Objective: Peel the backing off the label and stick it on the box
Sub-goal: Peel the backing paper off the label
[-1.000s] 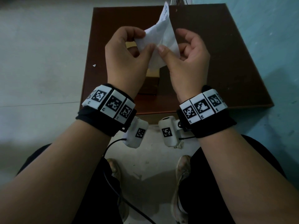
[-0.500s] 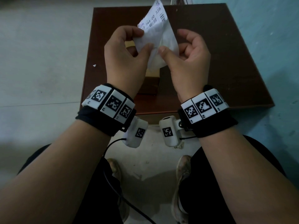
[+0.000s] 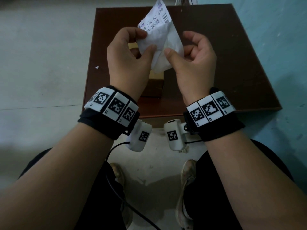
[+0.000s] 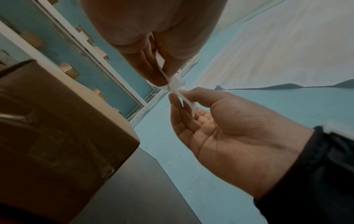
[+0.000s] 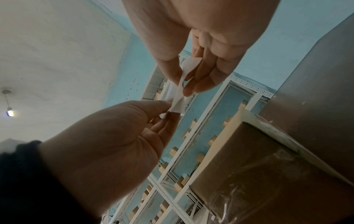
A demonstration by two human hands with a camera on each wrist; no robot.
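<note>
Left hand [image 3: 129, 55] and right hand [image 3: 192, 60] both pinch the white label [image 3: 163, 42] above the surface [image 3: 232, 63]; peeling looks barely begun; the box [image 4: 57, 121] below waits unlabelled.

Dark brown square surface [image 3: 232, 55] on a pale grey floor [image 3: 41, 55]; teal wall [image 3: 282, 39] along its right side. Small white scrap [image 3: 97, 67] on the floor just left of the surface. Black cable [image 3: 116, 193] runs down between two worn shoes [image 3: 187, 176]. Wrist views: white metal shelving [image 5: 191, 151] with wooden blocks against a blue backing, and a lit bulb [image 5: 10, 113] hanging from the ceiling.
</note>
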